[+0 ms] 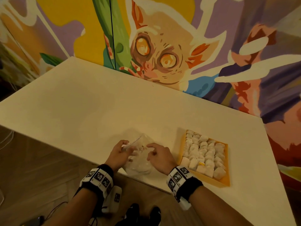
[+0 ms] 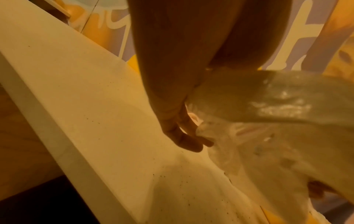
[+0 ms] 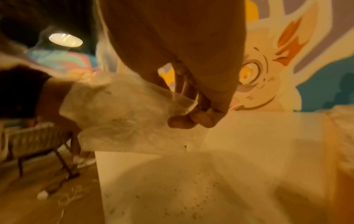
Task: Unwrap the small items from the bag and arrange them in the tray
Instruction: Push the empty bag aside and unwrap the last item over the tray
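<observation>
A clear plastic bag (image 1: 140, 156) lies at the near edge of the white table (image 1: 91, 101), crumpled, with pale contents dimly showing through. My left hand (image 1: 119, 152) grips the bag's left side, fingers curled on the film (image 2: 203, 136). My right hand (image 1: 157, 154) pinches the bag's right side between thumb and fingers (image 3: 191, 119). To the right sits an orange tray (image 1: 225, 181) filled with rows of small white pieces (image 1: 205, 154). What my fingers hold inside the film is hidden.
A painted mural wall (image 1: 162, 54) stands right behind the table. The table's near edge runs just under my wrists, with wooden floor (image 1: 40, 168) below. In the right wrist view a chair (image 3: 38, 144) and another person stand to the left.
</observation>
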The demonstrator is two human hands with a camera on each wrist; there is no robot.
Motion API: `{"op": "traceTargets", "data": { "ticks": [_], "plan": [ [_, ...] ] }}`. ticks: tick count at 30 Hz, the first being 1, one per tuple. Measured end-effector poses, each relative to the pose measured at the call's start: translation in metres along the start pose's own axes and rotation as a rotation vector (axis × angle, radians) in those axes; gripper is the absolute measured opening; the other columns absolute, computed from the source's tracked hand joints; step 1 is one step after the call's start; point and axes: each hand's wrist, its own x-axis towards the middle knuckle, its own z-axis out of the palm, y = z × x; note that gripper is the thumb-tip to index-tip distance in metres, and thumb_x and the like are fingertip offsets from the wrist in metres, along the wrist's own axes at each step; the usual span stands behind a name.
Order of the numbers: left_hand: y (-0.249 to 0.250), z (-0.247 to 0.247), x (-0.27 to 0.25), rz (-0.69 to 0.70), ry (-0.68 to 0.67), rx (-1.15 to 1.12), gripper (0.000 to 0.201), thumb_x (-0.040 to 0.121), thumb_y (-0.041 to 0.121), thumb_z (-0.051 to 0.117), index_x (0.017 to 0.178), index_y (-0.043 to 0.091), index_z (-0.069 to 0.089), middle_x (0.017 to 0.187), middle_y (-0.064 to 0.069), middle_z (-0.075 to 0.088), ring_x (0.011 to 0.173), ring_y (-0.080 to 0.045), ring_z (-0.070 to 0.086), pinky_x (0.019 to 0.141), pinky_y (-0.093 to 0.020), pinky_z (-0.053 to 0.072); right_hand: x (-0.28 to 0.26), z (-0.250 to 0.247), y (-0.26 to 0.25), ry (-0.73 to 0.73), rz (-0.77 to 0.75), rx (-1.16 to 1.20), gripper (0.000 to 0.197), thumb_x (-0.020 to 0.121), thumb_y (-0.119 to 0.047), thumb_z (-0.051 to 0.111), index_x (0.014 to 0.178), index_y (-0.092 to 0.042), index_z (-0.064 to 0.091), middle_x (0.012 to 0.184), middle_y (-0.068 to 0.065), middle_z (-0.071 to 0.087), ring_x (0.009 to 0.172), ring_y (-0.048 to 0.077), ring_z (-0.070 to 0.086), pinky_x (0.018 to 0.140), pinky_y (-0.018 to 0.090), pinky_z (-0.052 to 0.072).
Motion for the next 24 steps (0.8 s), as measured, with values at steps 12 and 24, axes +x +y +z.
{"op": "traceTargets", "data": {
  "ticks": [12, 24],
  "plan": [
    [-0.017, 0.019, 0.007, -0.094, -0.024, 0.101, 0.039, 0.089, 0.019, 0.068, 0.124, 0.011, 0.051, 0.096, -0.013, 0.07, 0.081, -0.023, 0.066, 0.077, -0.039, 0.055, 0.015, 0.007, 0.014, 0.079, 0.013, -0.5, 0.021, 0.094, -0.036, 0.052, 0.097, -0.026, 0.07, 0.099, 0.004, 0.068, 0.092, 0.026, 0.064, 0.077, 0.032, 0.052],
    [-0.035, 0.023, 0.021, 0.261, 0.275, 0.787, 0.049, 0.084, 0.017, 0.067, 0.129, 0.016, 0.047, 0.127, -0.011, 0.051, 0.112, -0.033, 0.052, 0.092, -0.04, 0.044, -0.008, -0.007, 0.034, 0.337, -0.07, 0.029, 0.024, 0.08, -0.022, 0.066, 0.064, -0.025, 0.049, 0.065, -0.009, 0.054, 0.067, 0.012, 0.052, 0.065, 0.031, 0.046]
  ]
}}
